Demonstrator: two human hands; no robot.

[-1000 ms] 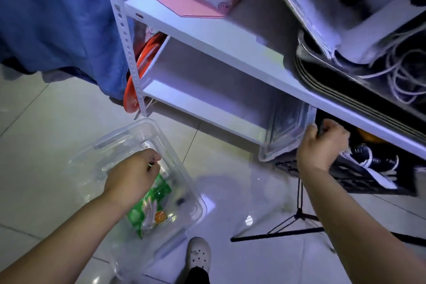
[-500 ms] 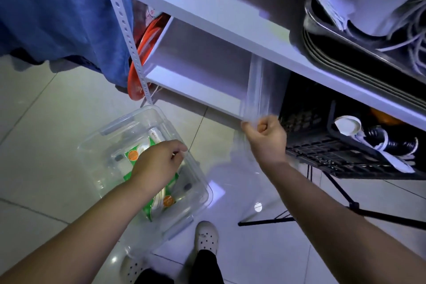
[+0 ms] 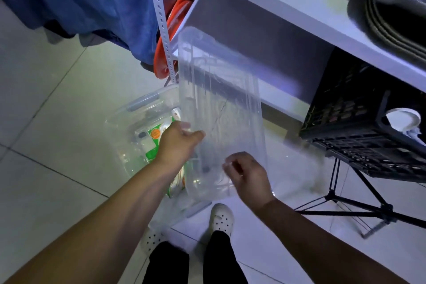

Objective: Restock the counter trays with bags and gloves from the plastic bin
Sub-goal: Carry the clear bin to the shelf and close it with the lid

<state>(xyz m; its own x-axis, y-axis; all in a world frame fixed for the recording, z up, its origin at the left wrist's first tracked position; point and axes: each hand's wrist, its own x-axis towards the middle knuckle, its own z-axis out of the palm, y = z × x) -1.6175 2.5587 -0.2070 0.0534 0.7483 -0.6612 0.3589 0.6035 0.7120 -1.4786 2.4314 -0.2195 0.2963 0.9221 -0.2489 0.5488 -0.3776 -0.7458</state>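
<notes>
lid held over bin, restock not started

clear plastic lid [image 3: 221, 108] is held near-upright above the plastic bin [image 3: 143, 122], at frame centre. left hand [image 3: 178, 143] is at the lid's 8 o'clock edge, fingers curled onto it; right hand [image 3: 247, 175] is at its 5 o'clock corner, fingertips pinched on the rim. grip is partly blurred, so contact depth cannot be told.

bin sits open on the tiled floor [image 3: 46, 122], at 9 o'clock from the lid. green-and-white packets [image 3: 155, 136] are seen inside; whether bags or gloves cannot be told. no counter trays are in view, so stocking is judged still entirely to do.

materials: lid is thin, transparent, ribbed, rectangular with rounded corners, likely flexible. bin is the same clear plastic, glossy. floor is smooth and reflective. white metal shelf [image 3: 299, 14] at 1 o'clock, black lattice crate [image 3: 359, 127] at 3 o'clock.
</notes>
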